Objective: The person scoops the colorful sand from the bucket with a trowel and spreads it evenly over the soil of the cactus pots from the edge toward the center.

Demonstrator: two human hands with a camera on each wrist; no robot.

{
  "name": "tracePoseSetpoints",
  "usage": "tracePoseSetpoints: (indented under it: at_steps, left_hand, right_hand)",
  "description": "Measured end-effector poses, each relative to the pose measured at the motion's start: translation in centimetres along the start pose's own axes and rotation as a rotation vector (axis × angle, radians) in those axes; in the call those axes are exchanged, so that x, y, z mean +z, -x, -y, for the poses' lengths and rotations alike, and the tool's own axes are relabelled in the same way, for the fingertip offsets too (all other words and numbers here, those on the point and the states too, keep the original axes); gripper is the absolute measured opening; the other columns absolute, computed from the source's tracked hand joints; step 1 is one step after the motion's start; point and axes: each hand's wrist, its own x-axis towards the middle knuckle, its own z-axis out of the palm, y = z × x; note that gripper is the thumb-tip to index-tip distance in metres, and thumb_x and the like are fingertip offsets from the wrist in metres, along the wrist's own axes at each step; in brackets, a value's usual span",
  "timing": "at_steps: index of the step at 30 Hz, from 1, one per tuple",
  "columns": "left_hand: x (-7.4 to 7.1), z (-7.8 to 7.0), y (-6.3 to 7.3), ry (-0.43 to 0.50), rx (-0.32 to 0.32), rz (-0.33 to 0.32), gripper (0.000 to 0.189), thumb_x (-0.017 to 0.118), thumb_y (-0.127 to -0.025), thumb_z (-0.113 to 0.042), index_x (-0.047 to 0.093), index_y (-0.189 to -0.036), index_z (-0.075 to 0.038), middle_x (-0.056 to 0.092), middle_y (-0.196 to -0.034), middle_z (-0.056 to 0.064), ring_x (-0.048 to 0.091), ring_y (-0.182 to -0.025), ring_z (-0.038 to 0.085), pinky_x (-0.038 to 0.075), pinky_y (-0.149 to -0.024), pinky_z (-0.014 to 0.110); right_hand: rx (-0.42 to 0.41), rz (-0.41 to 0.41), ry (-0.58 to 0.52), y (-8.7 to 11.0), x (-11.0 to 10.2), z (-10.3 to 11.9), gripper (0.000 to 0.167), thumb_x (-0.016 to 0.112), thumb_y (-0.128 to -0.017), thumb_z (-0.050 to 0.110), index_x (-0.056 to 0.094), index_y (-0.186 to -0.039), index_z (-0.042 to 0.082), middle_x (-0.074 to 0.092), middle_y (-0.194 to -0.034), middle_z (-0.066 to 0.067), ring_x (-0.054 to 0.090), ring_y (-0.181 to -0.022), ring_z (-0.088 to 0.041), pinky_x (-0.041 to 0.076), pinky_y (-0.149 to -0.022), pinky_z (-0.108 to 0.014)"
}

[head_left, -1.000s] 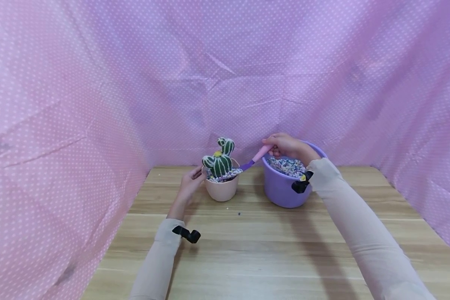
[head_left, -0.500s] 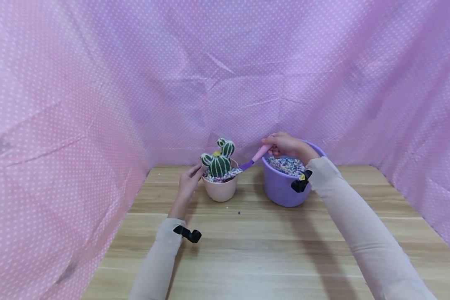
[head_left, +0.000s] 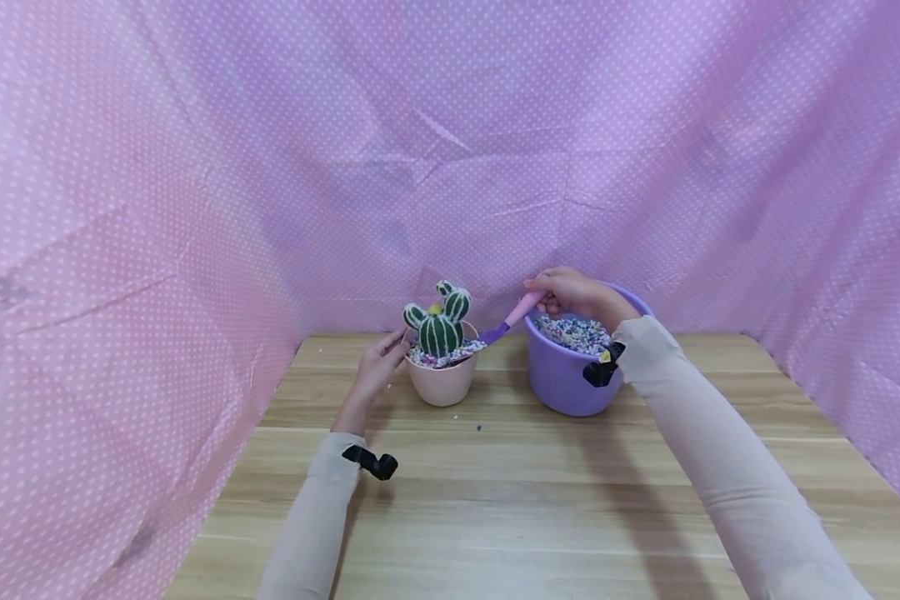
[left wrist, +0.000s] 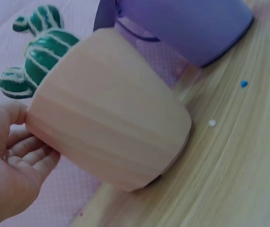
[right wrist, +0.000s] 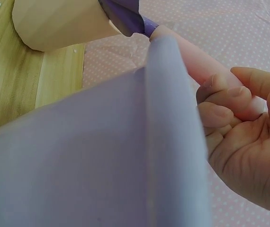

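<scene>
A peach plant pot (head_left: 441, 387) holds a green cactus (head_left: 439, 335) with white stripes and several small coloured beads around its base. My left hand (head_left: 378, 364) grips the pot's left rim; in the left wrist view its thumb is at the rim and the other fingers (left wrist: 31, 153) are against the side. With my right hand (head_left: 570, 292) I grip the pink handle (head_left: 525, 307) of a hand trowel. The trowel's purple blade (head_left: 494, 334) lies over the pot's right rim, its tip among the beads. In the right wrist view the fingers curl round the handle (right wrist: 206, 64).
A purple bucket (head_left: 570, 387), partly filled with coloured beads (head_left: 576, 333), stands right of the pot under my right wrist. Loose beads lie on the wooden table (head_left: 495, 508), among them a blue bead (left wrist: 244, 83) and a white bead (left wrist: 212, 123). Pink dotted cloth (head_left: 480, 208) hangs behind.
The cactus has shifted and leans differently, its top slightly lower than a second ago. My left hand has moved a little with the pot; the right hand and trowel stay nearly still.
</scene>
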Motion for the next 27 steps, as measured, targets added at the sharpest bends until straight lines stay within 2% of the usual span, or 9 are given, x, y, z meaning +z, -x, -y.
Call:
tracePoseSetpoints:
  at_steps: [3,6,9,12,17,18,21,24,27]
  left_hand:
    - [0.2,-0.2,0.3,-0.058,0.027,-0.078,0.043,0.057,-0.104,-0.012,0.053,-0.143,0.005,0.055,-0.146,0.025,0.053,-0.137,0.035,0.049,-0.113,0.035]
    - [0.7,-0.4,0.9,-0.138,0.052,-0.147,0.04,0.062,-0.1,-0.009,0.059,-0.136,0.007,0.061,-0.137,0.027,0.06,-0.13,0.037,0.054,-0.103,0.024]
    - [1.1,-0.5,1.3,-0.136,0.061,-0.154,0.04,0.063,-0.096,-0.004,0.06,-0.134,0.009,0.062,-0.134,0.029,0.06,-0.128,0.039,0.053,-0.094,0.013]
    - [1.0,-0.9,1.5,-0.094,0.044,-0.107,0.043,0.06,-0.096,0.0,0.056,-0.138,0.011,0.058,-0.137,0.031,0.056,-0.133,0.041,0.053,-0.105,0.023]
    - [0.2,-0.5,0.7,-0.036,-0.014,-0.049,0.045,0.058,-0.101,-0.006,0.052,-0.143,0.007,0.054,-0.146,0.027,0.053,-0.136,0.034,0.048,-0.113,0.034]
    - [0.1,0.0,0.5,-0.053,-0.007,-0.067,0.043,0.06,-0.102,-0.01,0.055,-0.142,0.004,0.057,-0.144,0.024,0.056,-0.134,0.031,0.05,-0.111,0.032]
    - [0.6,-0.3,0.8,-0.148,0.045,-0.148,0.039,0.064,-0.101,-0.018,0.063,-0.135,0.002,0.065,-0.136,0.021,0.062,-0.127,0.03,0.054,-0.107,0.035]
    - [1.3,-0.9,1.4,-0.228,0.083,-0.207,0.037,0.067,-0.097,-0.015,0.067,-0.13,0.002,0.069,-0.127,0.022,0.067,-0.121,0.033,0.058,-0.102,0.035]
    - [1.4,-1.2,1.7,-0.179,0.06,-0.167,0.043,0.062,-0.093,-0.004,0.062,-0.135,0.004,0.066,-0.132,0.024,0.064,-0.125,0.034,0.057,-0.102,0.034]
  right_hand:
    - [-0.003,0.007,0.005,0.0,0.0,-0.1,0.029,0.048,-0.108,0.019,0.063,-0.09,0.002,0.06,-0.063,-0.001,0.041,-0.051,-0.008,0.037,-0.051,-0.019]
    - [-0.005,0.008,0.01,0.0,0.0,0.0,0.03,0.048,-0.108,0.019,0.064,-0.091,0.001,0.06,-0.063,0.0,0.041,-0.051,-0.009,0.037,-0.051,-0.019]
    - [-0.01,0.013,0.021,0.0,0.0,0.0,0.031,0.047,-0.108,0.019,0.066,-0.093,-0.001,0.06,-0.061,0.0,0.039,-0.051,-0.009,0.036,-0.051,-0.02]
    - [-0.01,0.012,0.024,-0.1,0.1,0.0,0.032,0.046,-0.108,0.018,0.067,-0.093,-0.001,0.06,-0.061,0.0,0.039,-0.051,-0.009,0.036,-0.051,-0.02]
    - [-0.015,0.022,0.024,-0.3,0.1,-0.3,0.033,0.046,-0.108,0.019,0.067,-0.093,-0.002,0.06,-0.061,0.0,0.038,-0.05,-0.009,0.035,-0.051,-0.02]
    - [-0.016,0.027,0.024,-0.3,0.1,-0.3,0.033,0.046,-0.108,0.019,0.067,-0.093,-0.001,0.06,-0.061,0.001,0.038,-0.05,-0.009,0.036,-0.051,-0.02]
    - [-0.015,0.033,0.023,-0.3,0.1,-0.3,0.032,0.046,-0.108,0.018,0.066,-0.093,0.0,0.06,-0.061,0.001,0.038,-0.05,-0.009,0.036,-0.051,-0.02]
    - [-0.013,0.032,0.026,-0.2,0.0,-0.3,0.031,0.046,-0.108,0.019,0.067,-0.095,0.0,0.061,-0.061,0.001,0.039,-0.05,-0.008,0.037,-0.051,-0.02]
    - [-0.015,0.026,0.026,-0.1,0.0,-0.1,0.032,0.046,-0.108,0.019,0.067,-0.097,-0.002,0.06,-0.061,0.001,0.039,-0.05,-0.008,0.037,-0.05,-0.019]
